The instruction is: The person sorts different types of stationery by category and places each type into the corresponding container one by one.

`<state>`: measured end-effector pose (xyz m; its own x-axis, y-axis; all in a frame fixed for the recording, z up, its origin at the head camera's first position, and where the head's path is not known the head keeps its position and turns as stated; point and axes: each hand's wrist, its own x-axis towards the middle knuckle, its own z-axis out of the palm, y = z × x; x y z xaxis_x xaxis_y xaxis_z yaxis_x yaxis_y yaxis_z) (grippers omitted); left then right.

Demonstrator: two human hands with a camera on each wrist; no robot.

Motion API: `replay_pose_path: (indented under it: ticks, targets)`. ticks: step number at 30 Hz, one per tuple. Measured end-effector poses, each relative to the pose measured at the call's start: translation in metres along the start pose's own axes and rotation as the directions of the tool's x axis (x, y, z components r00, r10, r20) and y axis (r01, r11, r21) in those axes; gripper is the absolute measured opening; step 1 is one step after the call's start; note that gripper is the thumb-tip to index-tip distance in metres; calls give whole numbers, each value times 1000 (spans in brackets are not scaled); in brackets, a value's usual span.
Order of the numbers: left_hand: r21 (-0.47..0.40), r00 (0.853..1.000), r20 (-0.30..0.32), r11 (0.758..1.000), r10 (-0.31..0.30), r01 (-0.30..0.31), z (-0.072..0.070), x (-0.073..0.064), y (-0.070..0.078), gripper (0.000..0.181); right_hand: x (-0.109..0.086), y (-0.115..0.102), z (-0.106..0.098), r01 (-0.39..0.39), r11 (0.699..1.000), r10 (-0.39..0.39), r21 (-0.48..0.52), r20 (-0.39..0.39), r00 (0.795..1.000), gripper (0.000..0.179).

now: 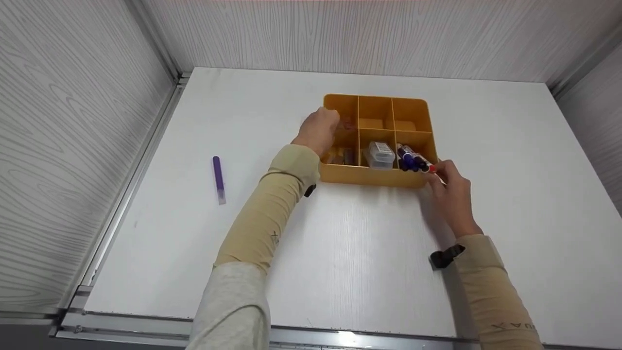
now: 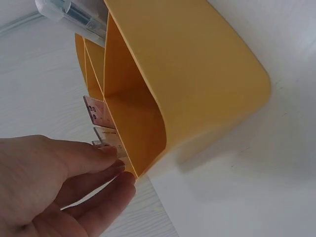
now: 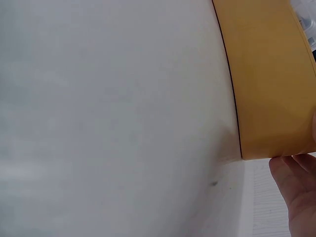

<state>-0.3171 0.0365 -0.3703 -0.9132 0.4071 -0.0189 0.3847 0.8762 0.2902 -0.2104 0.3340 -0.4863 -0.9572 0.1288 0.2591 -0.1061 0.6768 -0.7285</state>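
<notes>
A yellow organizer box point(image 1: 374, 176) with several compartments stands on the white table. My left hand point(image 1: 318, 130) reaches over its left side into the far left compartment. In the left wrist view, thumb and fingers pinch a clear printed plastic piece point(image 2: 109, 136), partly hidden by the thumb. A reddish transparent piece point(image 2: 97, 111) stands beside it. My right hand point(image 1: 453, 194) holds the box's near right corner, fingertips point(image 3: 282, 170) against the side wall. Close to it, several markers point(image 1: 413, 159) lean in the near right compartment. A clear plastic case point(image 1: 380, 154) fills the near middle one.
A purple capped pen point(image 1: 218, 179) lies alone on the table point(image 1: 272, 121), left of the box. Small blocks point(image 1: 343, 157) sit in the near left compartment. Pale wood-grain panels point(image 1: 369, 36) wall the back and sides. A metal rail point(image 1: 131, 323) runs along the front edge.
</notes>
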Motion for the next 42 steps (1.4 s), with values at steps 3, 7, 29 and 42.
replay_pose_path:
  ticks: [3,7,29,42]
  targets:
    - [47,1000,20,999,-15,14,2,0,1,21,0,0,0,8,1000,-8,6,-1,1000,24]
    - [71,999,26,997,-22,20,4,0,0,22,1,-1,0,19,1000,-19,13,-5,1000,25]
    - [-8,991,-121,999,51,-53,7,-55,-38,49,0,-3,2,5,1000,-5,6,-3,1000,19]
    - [-114,954,-242,982,-175,151,1,-130,-92,43,-1,-2,0,13,1000,-13,-8,-7,1000,20]
